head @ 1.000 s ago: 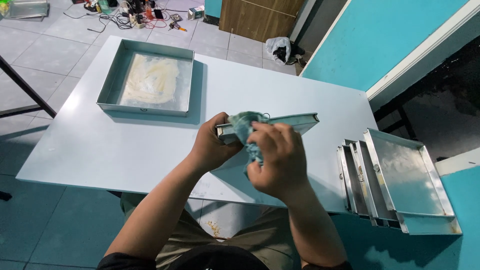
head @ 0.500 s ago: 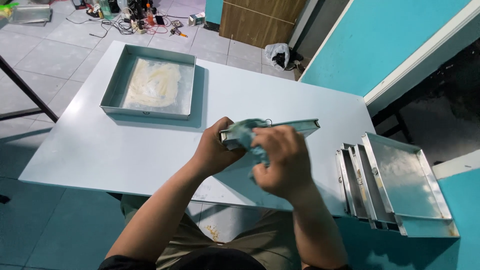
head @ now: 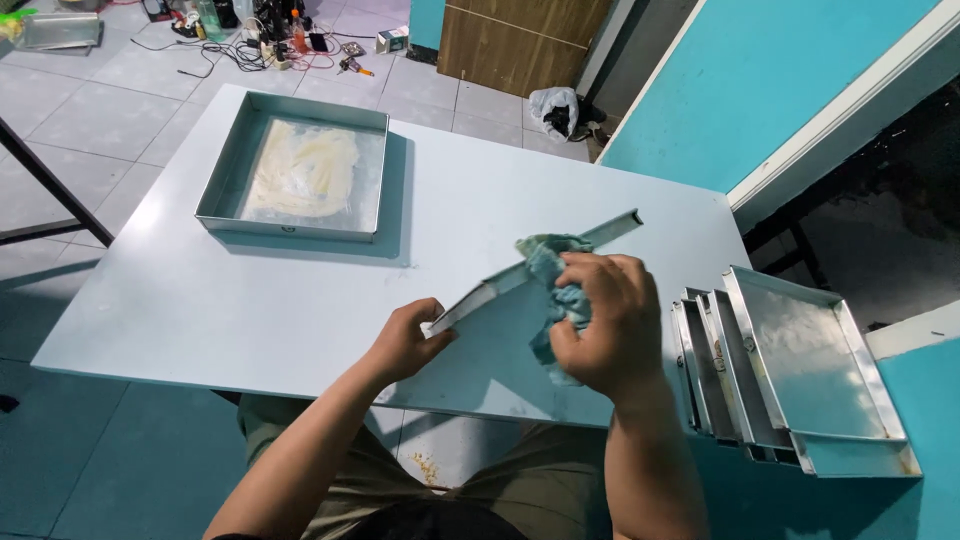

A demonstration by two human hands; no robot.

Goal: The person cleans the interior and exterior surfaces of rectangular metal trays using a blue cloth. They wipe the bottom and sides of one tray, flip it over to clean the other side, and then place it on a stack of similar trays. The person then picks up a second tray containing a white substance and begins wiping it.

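Note:
A shallow metal baking tray [head: 610, 229] is held on edge above the pale table [head: 180, 300], so I see mostly its thin rim. My left hand [head: 405, 342] grips the tray's near corner. My right hand [head: 603, 322] presses a crumpled teal cloth [head: 553, 268] against the tray's middle. A square metal pan [head: 295, 172] smeared with pale yellowish grease sits at the table's far left.
Several metal trays [head: 790, 375] lean in a stack off the table's right edge. A dark table leg [head: 50, 185] crosses the tiled floor at left. Cables and small bottles [head: 260, 30] lie on the floor beyond; a teal wall [head: 760, 80] stands at right.
The tray has swung out so that its near corner sits lower and further left in my left hand. My right hand with the cloth has shifted along the tray.

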